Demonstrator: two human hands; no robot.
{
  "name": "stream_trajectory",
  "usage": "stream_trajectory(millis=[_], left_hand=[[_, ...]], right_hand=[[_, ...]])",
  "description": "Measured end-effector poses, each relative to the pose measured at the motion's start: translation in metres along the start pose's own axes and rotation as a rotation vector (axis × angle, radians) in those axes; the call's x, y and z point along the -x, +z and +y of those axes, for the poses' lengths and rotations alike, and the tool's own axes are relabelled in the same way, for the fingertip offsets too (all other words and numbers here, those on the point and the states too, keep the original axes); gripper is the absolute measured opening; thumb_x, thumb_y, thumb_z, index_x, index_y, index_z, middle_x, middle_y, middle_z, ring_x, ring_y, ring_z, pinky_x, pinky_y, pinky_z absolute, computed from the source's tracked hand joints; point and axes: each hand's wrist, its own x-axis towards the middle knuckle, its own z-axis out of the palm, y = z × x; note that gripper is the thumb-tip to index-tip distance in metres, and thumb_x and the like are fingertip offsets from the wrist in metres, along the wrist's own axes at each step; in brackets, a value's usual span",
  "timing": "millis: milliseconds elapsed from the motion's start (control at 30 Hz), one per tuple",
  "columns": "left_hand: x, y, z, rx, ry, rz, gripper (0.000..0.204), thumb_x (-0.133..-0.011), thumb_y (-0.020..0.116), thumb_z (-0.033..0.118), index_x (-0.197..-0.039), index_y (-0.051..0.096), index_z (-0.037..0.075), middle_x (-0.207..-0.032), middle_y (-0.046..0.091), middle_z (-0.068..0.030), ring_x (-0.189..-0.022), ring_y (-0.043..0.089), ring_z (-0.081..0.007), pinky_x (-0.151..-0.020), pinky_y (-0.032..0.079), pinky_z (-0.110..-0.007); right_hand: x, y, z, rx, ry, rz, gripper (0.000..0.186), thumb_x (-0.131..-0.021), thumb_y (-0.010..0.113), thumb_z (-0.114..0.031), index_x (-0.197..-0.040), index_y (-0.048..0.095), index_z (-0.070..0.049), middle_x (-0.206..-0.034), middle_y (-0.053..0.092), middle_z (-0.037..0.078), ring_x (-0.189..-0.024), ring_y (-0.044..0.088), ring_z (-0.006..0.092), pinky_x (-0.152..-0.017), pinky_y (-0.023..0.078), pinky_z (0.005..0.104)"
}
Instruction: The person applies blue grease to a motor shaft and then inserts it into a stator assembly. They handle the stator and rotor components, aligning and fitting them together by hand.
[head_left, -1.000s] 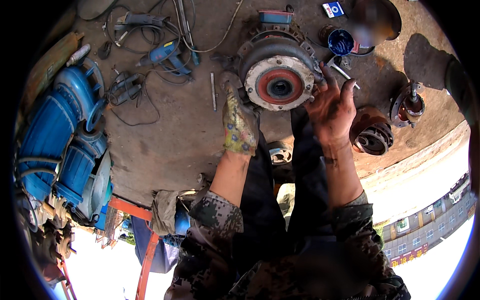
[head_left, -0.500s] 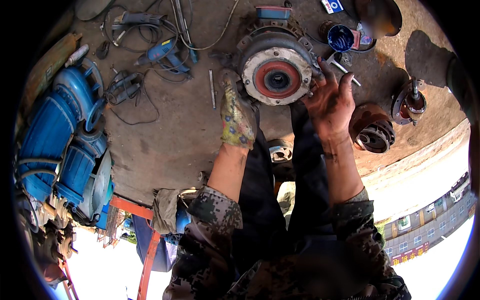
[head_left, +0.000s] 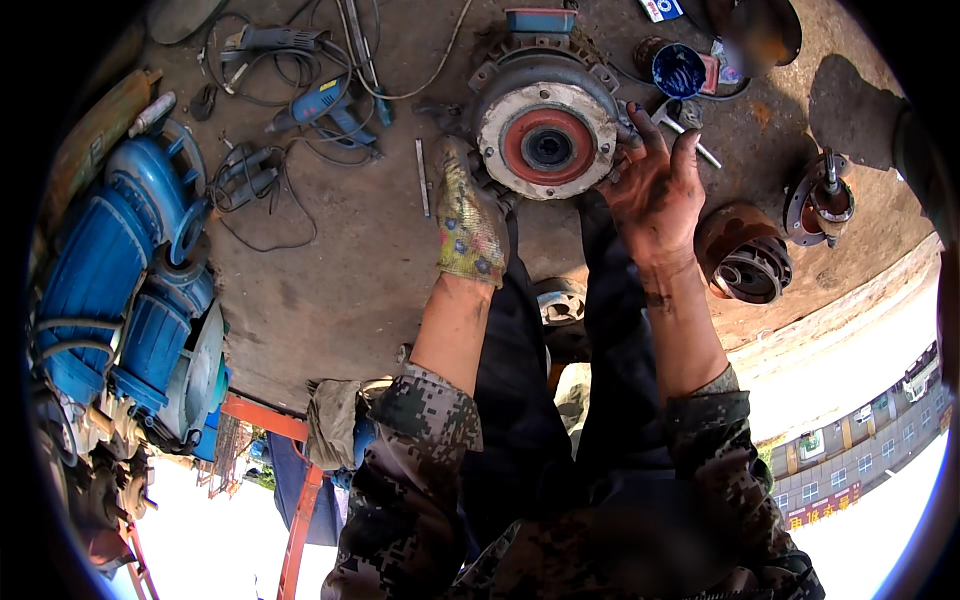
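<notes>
A grey electric motor point(head_left: 490, 105) stands in front of my legs, its round pale flange and red inner ring facing up toward me. A dark bore shows in the middle. My left hand point(head_left: 468, 215), in a stained, patterned work glove, grips the motor's left side; its fingertips are partly hidden there. On the right, my bare, grease-blackened right hand point(head_left: 655, 195) holds the flange edge. Its lower fingers curl against the rim, while the thumb and index finger stick out away from it.
A blue-filled pot point(head_left: 679, 72) and a T-handled tool point(head_left: 695, 135) lie beyond my right hand. Rusty housings point(head_left: 745, 258) sit farther right. A blue power drill point(head_left: 325, 105), an angle grinder point(head_left: 275, 38) and tangled cords lie left. Blue pumps point(head_left: 95, 285) line the left edge.
The motor has shifted slightly away from me and to the left, its flange face tipping a little. Both hands have moved along with it.
</notes>
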Motion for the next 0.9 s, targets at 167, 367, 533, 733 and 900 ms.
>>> stream_trajectory(millis=[167,367,533,733,900], left_hand=[[0.001,0.000,-0.003,0.058,-0.002,-0.011,0.070,-0.108,0.043,0.060,-0.149,0.047,0.004,-0.148,0.053,-0.0148,-0.135,0.053,-0.0290,-0.114,0.042,-0.048],[-0.001,0.001,-0.001,0.130,-0.046,-0.014,0.058,-0.109,0.047,0.052,-0.150,0.049,0.011,-0.148,0.056,-0.0080,-0.131,0.056,-0.0225,-0.112,0.044,-0.041],[-0.004,0.002,-0.004,0.002,0.020,-0.028,0.072,-0.109,0.037,0.060,-0.151,0.042,0.002,-0.152,0.047,-0.0174,-0.139,0.048,-0.0317,-0.116,0.039,-0.053],[-0.007,0.002,-0.005,0.002,0.034,-0.020,0.068,-0.110,0.037,0.058,-0.153,0.040,0.005,-0.150,0.049,-0.0148,-0.140,0.047,-0.0307,-0.113,0.042,-0.055],[-0.013,0.000,-0.004,0.003,0.026,-0.056,0.065,-0.111,0.036,0.056,-0.154,0.040,0.007,-0.150,0.051,-0.0134,-0.138,0.050,-0.0296,-0.112,0.044,-0.055]], right_hand=[[-0.002,-0.009,0.003,0.012,0.011,-0.011,0.079,-0.103,0.042,-0.069,-0.151,0.040,-0.006,-0.139,0.060,0.013,-0.125,0.057,0.0284,-0.101,0.046,0.0455],[-0.005,-0.007,0.002,0.023,-0.009,0.000,0.079,-0.104,0.041,-0.069,-0.150,0.040,-0.005,-0.141,0.058,0.014,-0.129,0.054,0.0293,-0.107,0.041,0.0502],[-0.008,-0.012,0.004,0.010,-0.005,-0.007,0.079,-0.104,0.041,-0.069,-0.150,0.040,-0.005,-0.142,0.058,0.015,-0.130,0.052,0.0297,-0.108,0.040,0.0523],[-0.013,-0.015,0.006,0.019,-0.011,-0.002,0.082,-0.103,0.041,-0.069,-0.152,0.038,-0.004,-0.142,0.059,0.015,-0.130,0.053,0.0296,-0.109,0.040,0.0513],[-0.018,-0.017,0.007,0.004,-0.011,-0.004,0.083,-0.103,0.042,-0.069,-0.154,0.036,-0.004,-0.141,0.059,0.015,-0.129,0.054,0.0290,-0.108,0.040,0.0506]])
